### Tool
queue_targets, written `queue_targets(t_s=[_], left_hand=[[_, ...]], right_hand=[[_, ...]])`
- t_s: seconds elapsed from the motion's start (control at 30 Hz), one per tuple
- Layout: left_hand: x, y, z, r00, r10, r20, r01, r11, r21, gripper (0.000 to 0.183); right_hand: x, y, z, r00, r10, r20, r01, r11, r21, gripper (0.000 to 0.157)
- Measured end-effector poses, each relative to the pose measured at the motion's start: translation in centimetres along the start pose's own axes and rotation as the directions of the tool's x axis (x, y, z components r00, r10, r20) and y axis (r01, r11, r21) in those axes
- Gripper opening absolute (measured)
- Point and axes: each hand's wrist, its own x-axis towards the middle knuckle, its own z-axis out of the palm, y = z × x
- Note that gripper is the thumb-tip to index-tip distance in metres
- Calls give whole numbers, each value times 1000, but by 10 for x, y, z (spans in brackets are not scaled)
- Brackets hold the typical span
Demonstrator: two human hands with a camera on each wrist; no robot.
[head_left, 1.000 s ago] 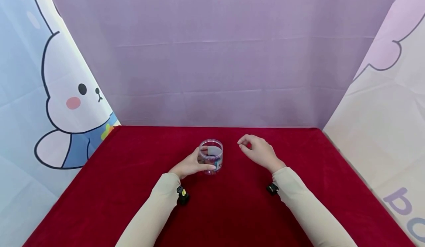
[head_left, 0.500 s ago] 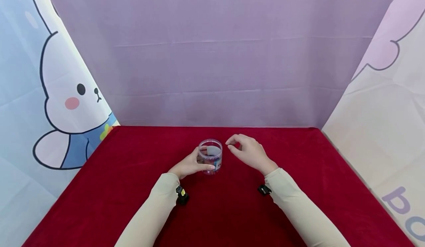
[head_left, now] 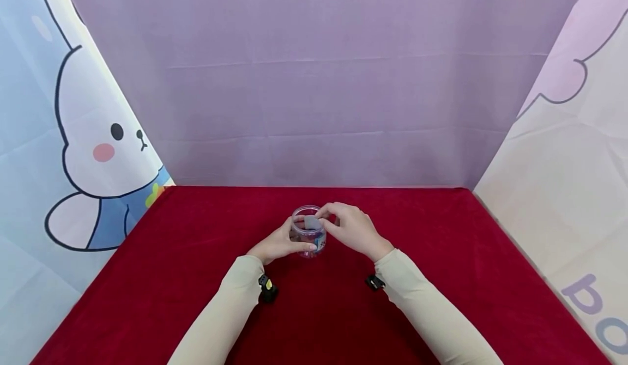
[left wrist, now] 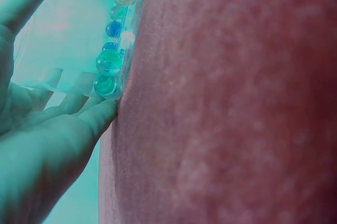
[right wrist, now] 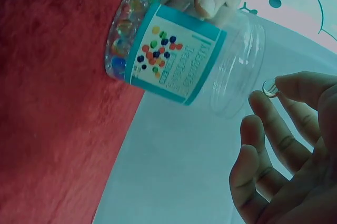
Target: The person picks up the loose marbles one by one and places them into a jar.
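Note:
A clear plastic jar [head_left: 320,242] without a lid on its mouth stands upright near the middle of the red cloth. My left hand [head_left: 278,244] grips it from the left, thumb across the front. Several coloured glass marbles [left wrist: 109,61] lie at the jar's bottom in the left wrist view. The right wrist view shows its label [right wrist: 176,54], white with teal borders and coloured dots. There, my right hand [right wrist: 300,145] pinches a clear glass marble [right wrist: 270,88] between thumb and forefinger, just off the jar's rim. The head view hides this marble behind the fingers.
Red cloth [head_left: 196,278] covers the table. A lilac curtain [head_left: 314,81] hangs along its back edge. Printed cloths flank it, with a cartoon rabbit [head_left: 98,136] on the left one.
My right hand has moved left from beside the jar to its rim. The left hand keeps its grip, and the jar stays nearly in place.

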Motion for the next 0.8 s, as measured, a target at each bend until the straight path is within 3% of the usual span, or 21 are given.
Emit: queue_targets(t_s=[0.43, 0.8], left_hand=[[0, -1, -1, 1000, 11, 23, -11, 1000, -17, 88], [2, -2, -2, 999, 16, 41, -16, 1000, -1, 88]], right_hand=[[7, -11, 19, 999, -34, 16, 34, 999, -18, 8], [5, -11, 22, 999, -32, 44, 31, 999, 27, 15]])
